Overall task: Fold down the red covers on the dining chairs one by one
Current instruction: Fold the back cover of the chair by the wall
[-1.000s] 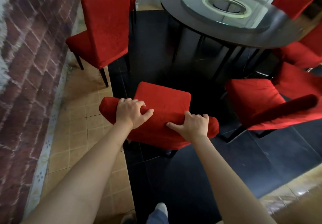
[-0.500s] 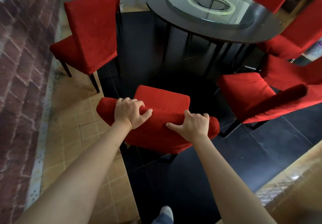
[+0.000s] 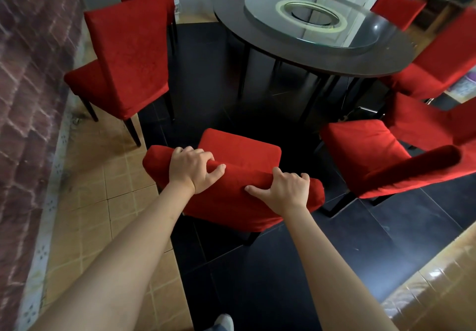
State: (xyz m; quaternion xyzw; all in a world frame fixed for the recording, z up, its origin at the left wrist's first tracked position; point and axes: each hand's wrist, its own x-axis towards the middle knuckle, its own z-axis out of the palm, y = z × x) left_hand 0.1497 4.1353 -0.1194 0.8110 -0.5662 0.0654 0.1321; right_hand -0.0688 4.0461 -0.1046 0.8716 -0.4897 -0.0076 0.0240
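Right below me stands a dining chair with a red cover (image 3: 239,202), its backrest top nearest me. My left hand (image 3: 193,169) grips the left part of the backrest top, fingers curled over the far side, thumb on the near side. My right hand (image 3: 286,189) grips the right part the same way. The red seat (image 3: 242,147) shows beyond the hands. A second red-covered chair (image 3: 360,155) stands at the right, and a third (image 3: 128,55) at the left near the wall.
A dark round table (image 3: 360,65) with a glass turntable (image 3: 309,16) stands ahead, ringed by more red chairs (image 3: 438,68). A brick-pattern wall (image 3: 28,98) runs along the left. The floor is black tile under the table and tan tile around it. My shoe (image 3: 224,323) shows at the bottom.
Both hands keep their grip on the backrest top. The view has tilted up slightly and shifted, so the table and left chair sit lower and further right in the frame.
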